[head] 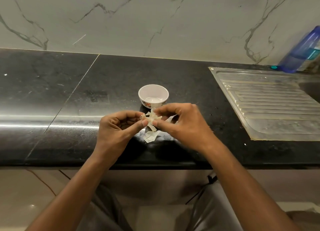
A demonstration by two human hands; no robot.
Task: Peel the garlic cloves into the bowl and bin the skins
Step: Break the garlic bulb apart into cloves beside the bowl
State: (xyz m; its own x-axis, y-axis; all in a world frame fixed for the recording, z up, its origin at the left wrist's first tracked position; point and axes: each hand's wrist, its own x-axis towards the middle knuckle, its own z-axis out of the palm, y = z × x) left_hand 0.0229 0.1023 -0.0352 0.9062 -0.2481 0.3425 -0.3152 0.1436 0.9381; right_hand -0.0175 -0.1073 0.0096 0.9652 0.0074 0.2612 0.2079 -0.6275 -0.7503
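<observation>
- Pinching garlic (151, 118) with both hands: left hand (119, 125) and right hand (181, 121), fingers curled round it, above tabletop (52, 101)
- Loose skin (151, 137) lies below
- Bowl (153, 96) just behind

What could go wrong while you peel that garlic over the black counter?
1. The left hand and right hand pinch the pale papery-skinned garlic clove short of the small white flowered bowl, so a slipped clove may land on the black stone counter instead.
2. A loose scrap of papery skin already lies on the counter under the hands; more may drift off its front edge to the floor.
</observation>
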